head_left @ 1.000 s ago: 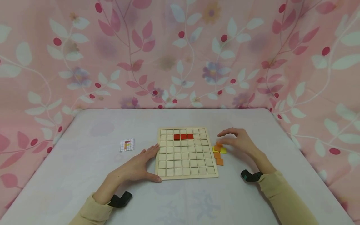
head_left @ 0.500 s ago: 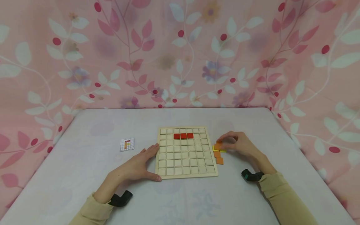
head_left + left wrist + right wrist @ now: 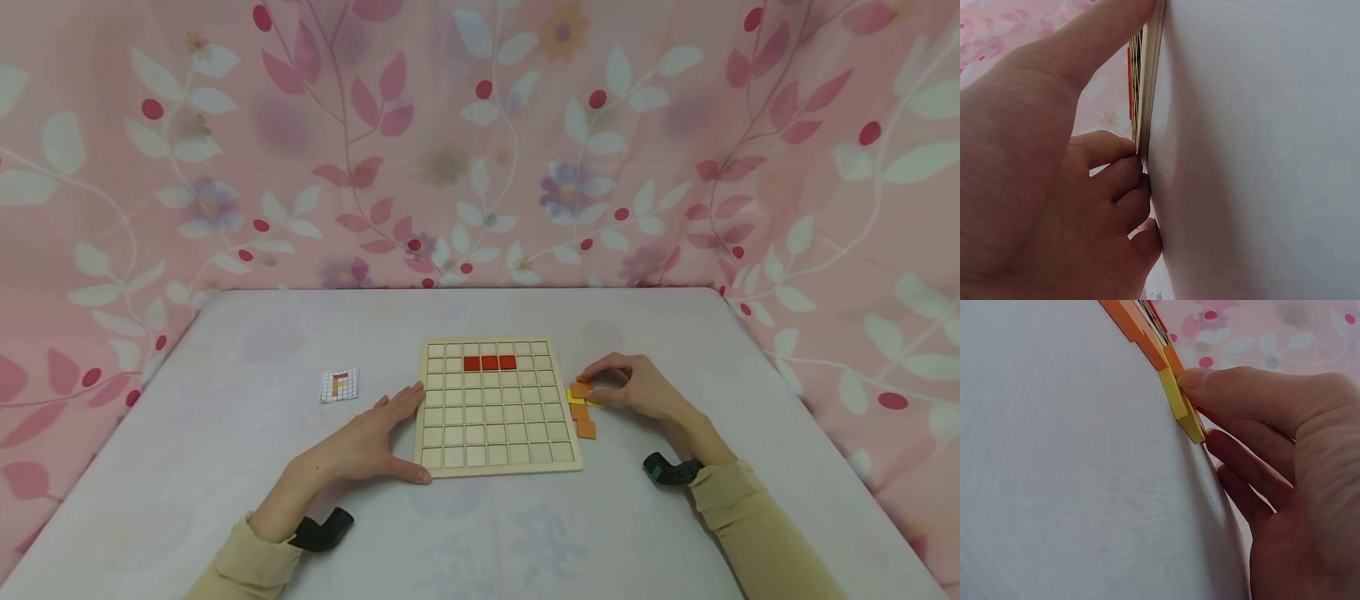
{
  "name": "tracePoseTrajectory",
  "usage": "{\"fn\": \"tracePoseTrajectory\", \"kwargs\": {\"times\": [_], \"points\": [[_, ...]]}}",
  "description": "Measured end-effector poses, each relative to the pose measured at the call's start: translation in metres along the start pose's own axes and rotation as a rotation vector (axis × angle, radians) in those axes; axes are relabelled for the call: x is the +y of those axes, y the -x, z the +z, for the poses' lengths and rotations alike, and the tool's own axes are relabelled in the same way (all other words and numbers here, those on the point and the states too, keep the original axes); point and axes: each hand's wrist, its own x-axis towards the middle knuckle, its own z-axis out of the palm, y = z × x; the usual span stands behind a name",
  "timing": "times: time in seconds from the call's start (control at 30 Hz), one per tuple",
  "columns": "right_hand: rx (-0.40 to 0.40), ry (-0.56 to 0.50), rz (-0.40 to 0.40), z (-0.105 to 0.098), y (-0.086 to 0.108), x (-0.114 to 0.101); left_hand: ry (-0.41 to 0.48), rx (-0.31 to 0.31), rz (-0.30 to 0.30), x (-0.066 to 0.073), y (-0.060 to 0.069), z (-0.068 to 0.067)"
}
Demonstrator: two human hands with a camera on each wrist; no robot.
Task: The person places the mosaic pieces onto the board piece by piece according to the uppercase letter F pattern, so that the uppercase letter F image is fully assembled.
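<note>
A pale wooden grid board (image 3: 486, 433) lies flat on the table, with three red tiles (image 3: 490, 363) side by side in its second row from the far edge. My left hand (image 3: 360, 442) is spread along the board's left side, fingertips touching that edge and thumb at the near left corner. To the board's right, my right hand (image 3: 645, 387) pinches an orange tile (image 3: 580, 390) between thumb and fingers. That tile lies over yellow tiles (image 3: 1180, 403), partly hidden by the fingers. Nearer to me are more orange tiles (image 3: 586, 429), touching one another.
On the left of the white table (image 3: 480, 542) lies a small paper card (image 3: 340, 386) printed with a coloured grid pattern. A floral pink cloth (image 3: 480, 167) hangs behind the table. Each wrist wears a black camera (image 3: 322, 532).
My right hand has lowered slightly, and its fingers have closed in on the upper orange tile, which has shifted slightly. The left hand and board have stayed put.
</note>
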Motion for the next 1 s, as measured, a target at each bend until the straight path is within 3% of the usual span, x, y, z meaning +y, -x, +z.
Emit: {"fn": "tracePoseTrajectory", "kwargs": {"times": [1.0], "points": [[0.053,0.042,0.05,0.003,0.0013,-0.0023,-0.002,-0.006,-0.013,-0.002,-0.0014,0.0011]]}}
